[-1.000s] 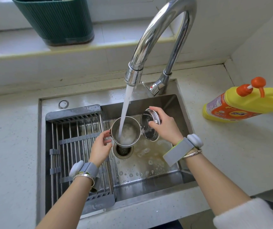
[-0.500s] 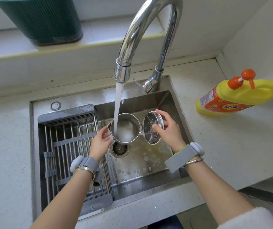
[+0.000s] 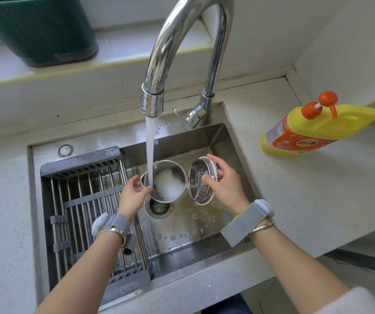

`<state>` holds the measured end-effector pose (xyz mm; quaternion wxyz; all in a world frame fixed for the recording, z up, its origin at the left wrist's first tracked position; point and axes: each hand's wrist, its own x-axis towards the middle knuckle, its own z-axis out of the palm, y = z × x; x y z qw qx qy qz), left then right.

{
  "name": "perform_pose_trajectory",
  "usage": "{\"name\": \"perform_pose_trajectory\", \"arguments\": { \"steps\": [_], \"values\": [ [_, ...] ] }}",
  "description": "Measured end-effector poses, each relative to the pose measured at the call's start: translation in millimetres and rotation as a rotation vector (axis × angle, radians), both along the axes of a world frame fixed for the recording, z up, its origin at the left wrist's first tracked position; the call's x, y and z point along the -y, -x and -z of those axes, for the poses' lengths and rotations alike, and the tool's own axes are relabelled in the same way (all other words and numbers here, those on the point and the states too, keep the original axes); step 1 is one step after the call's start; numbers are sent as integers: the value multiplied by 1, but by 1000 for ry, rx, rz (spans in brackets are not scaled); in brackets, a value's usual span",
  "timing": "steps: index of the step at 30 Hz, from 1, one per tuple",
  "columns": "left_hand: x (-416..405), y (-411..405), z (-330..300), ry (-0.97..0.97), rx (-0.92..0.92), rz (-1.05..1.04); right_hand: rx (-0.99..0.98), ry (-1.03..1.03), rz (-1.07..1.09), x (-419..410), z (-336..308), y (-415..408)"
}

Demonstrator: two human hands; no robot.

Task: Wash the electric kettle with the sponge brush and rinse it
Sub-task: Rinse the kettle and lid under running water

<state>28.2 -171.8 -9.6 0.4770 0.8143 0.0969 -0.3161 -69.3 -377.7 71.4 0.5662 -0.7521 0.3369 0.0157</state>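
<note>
A small steel electric kettle [image 3: 170,196] is held over the sink drain [image 3: 159,206], its mouth up and full of foaming water. The tap stream [image 3: 150,150] falls into its left side. My left hand [image 3: 132,196] grips the kettle's left wall near the spout. The round steel lid [image 3: 201,180] stands swung open to the right of the kettle, and my right hand [image 3: 225,184] holds it by its rim with thumb and fingers. No sponge brush shows in view.
The chrome faucet [image 3: 182,41] arches over the steel sink [image 3: 218,141]; its lever [image 3: 186,116] sits at the back. A grey drain rack [image 3: 86,200] fills the sink's left half. A yellow detergent bottle [image 3: 313,130] lies on the right counter. A green bin [image 3: 39,28] stands on the sill.
Water keeps running into the kettle, and the stream now lands nearer its left rim. Both hands keep their holds; the view has shifted slightly.
</note>
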Motion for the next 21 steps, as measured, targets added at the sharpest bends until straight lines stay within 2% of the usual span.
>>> {"name": "perform_pose_trajectory", "arguments": {
  "steps": [3, 10, 14, 21],
  "values": [
    [-2, 1, 5, -253, 127, 184, -3, -4, -27, 2, -3, -2],
    [0, 1, 17, -483, 148, 400, 4, 12, -90, 8, -8, -2],
    [4, 9, 23, -479, 93, 433, -3, 19, -153, 8, -11, -4],
    [21, -19, -10, -484, 328, 359, -41, 83, -52, 30, -5, -25]
  ]
}}
